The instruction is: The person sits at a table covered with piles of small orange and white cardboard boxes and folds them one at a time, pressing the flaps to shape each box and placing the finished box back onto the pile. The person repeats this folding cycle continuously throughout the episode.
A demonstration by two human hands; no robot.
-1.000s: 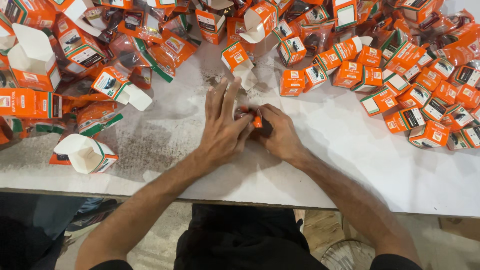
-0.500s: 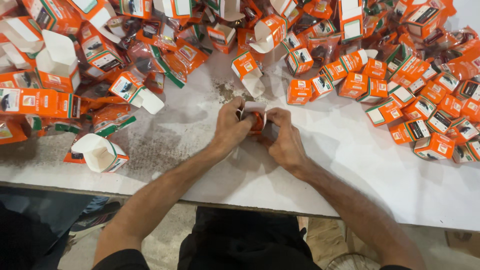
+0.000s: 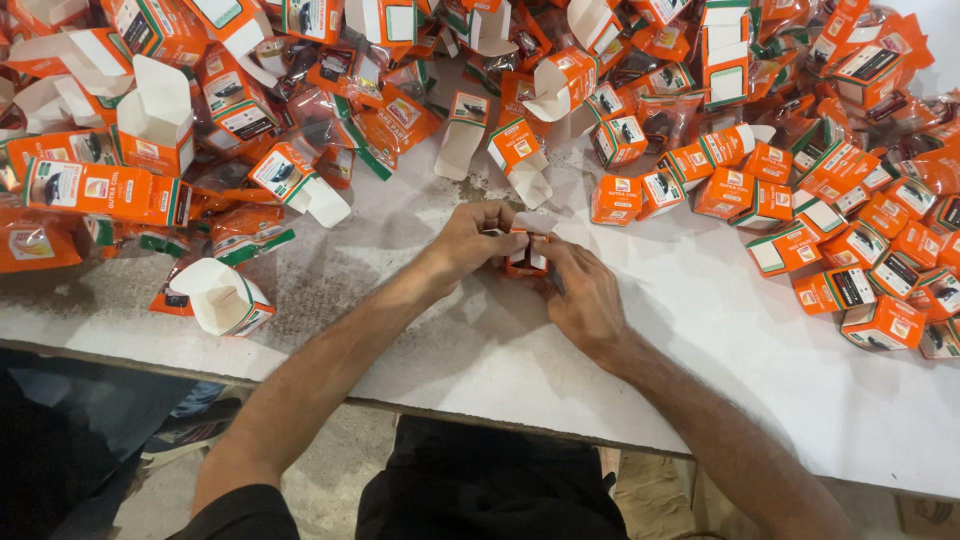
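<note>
White table [image 3: 700, 330], both hands [image 3: 530, 265] curled, fingers pinching one small orange carton [image 3: 527, 255] between them.

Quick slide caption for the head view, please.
Both hands, left hand and right hand, grip a small orange carton on a white table amid piled cartons.

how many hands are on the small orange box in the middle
2: the left hand grips the small orange box from its left, and the right hand holds it from the right, above the white table.
</note>
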